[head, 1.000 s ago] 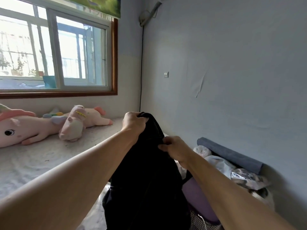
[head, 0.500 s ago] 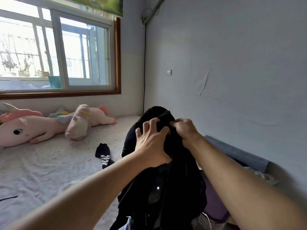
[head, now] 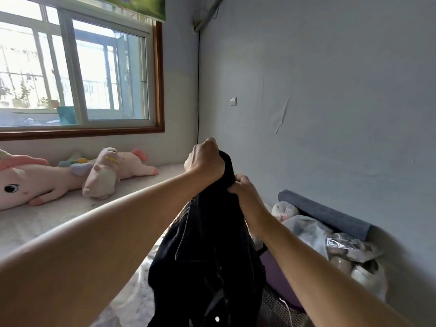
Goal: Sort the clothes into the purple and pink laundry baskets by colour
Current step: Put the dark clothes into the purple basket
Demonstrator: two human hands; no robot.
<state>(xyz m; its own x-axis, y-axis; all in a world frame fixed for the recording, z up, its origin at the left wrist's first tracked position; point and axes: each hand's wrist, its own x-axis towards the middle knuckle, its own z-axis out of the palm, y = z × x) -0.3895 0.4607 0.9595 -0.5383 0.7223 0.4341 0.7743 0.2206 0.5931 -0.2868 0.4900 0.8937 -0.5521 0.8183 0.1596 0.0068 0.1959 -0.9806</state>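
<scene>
Both hands raise one garment between bed and wall.
The left hand (head: 204, 161) grips the garment (head: 207, 251) above the right hand (head: 243, 187); the basket (head: 278, 279) sits below right, bags (head: 339, 246) beyond it against the wall (head: 330, 90), plush toys (head: 101, 175) left on the bed (head: 35, 220) under the window (head: 77, 74).

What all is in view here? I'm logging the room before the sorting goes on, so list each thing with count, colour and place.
black garment: 1, black, held up in the middle, hanging down to the bottom edge
purple basket: 1, purple with a grey mesh wall, low right of the garment, mostly hidden
plush unicorns: 2, pink and cream, lying on the bed under the window
bed: 1, whitish cover, left
plastic bags: several, clear and white, by the right wall
rolled mat: 1, grey-blue, against the right wall
window: 1, brown frame, upper left
wall switch: 1, white, on the right wall
left hand: grips the garment's top
right hand: pinches the garment just below
</scene>
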